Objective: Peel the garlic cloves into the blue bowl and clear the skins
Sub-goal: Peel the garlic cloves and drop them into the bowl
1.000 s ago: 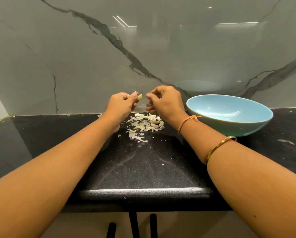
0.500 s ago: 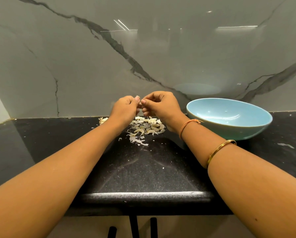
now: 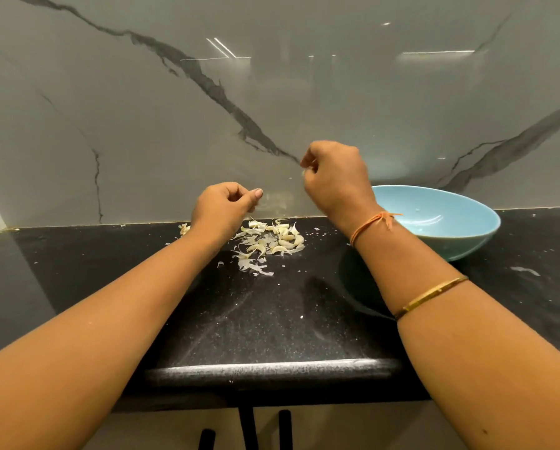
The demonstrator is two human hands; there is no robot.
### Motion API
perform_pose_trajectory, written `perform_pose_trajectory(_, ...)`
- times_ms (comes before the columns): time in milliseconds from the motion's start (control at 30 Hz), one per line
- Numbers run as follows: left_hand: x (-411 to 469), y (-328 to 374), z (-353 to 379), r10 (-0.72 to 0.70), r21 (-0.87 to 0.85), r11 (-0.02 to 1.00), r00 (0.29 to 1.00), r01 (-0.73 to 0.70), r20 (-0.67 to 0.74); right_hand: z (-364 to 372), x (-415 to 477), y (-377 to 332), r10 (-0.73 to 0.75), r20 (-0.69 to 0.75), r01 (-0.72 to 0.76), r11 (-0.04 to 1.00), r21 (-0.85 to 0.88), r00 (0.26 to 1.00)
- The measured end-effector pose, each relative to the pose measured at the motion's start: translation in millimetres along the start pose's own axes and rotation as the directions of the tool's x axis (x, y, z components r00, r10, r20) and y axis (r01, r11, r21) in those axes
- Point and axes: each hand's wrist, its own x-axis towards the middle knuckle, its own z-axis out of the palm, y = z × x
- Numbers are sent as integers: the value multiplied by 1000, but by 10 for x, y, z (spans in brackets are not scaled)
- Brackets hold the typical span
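My right hand (image 3: pixel 335 177) is raised above the counter (image 3: pixel 272 319), near the middle of the frame, just left of the blue bowl (image 3: pixel 463 241). Its fingertips pinch a pale piece of garlic (image 3: pixel 304 172). So little of the piece shows that I cannot tell whether it is a clove or a strip of skin. I judge I am holding it up there to tear skin loose, or to carry it across to the bowl.

My left hand (image 3: pixel 226 206) sits lower, with the fingers curled and the thumb laid against the forefinger. It may be gripping a clove or some skin, but I cannot tell from here.

Below and between my hands lies the pile of cloves and skins (image 3: pixel 272 240), spread loosely on the dark counter close to the wall. I think I am working over it so that peelings land in one spot and are easy to gather later. A stray scrap (image 3: pixel 184 228) lies to the left of the pile.

The bowl stands at the right of the frame and tilts toward me. The part of its inside that I can see holds no cloves, only a few tiny flecks. By my reckoning most of the peeling is not yet done.
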Motion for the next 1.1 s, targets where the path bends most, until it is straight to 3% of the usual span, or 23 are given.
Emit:
perform_pose_trajectory(233,-15,-3,-12,-25,39,999,998,23,54,-401,-1,122,291,75,-251,910,-329,954)
perform_pose_trajectory(467,-16,23,16,14,-4,1000,993,-14,119,-372,-83,170,387,248,-263,870,-418,888)
perform_pose_trajectory(600,-6,-9,28,21,-3,1000,991,-21,131,-384,-71,96,369,165,-288,880,-377,915)
perform_pose_trajectory(733,4,-22,34,9,-19,1000,993,-7,116,-289,-37,-67,72,70,-53,967,-248,995)
perform_pose_trajectory(833,9,-25,35,8,-40,999,993,-3,114,-108,-104,-160,-81,287,123,983,-133,954)
perform_pose_trajectory(933,14,-25,36,9,-32,999,994,-6,113,42,-195,-177,-77,495,182,969,-168,866)
perform_pose_trajectory(1100,18,-36,30,15,-41,999,992,-10,123,120,-219,-90,28,557,135,959,-249,830)
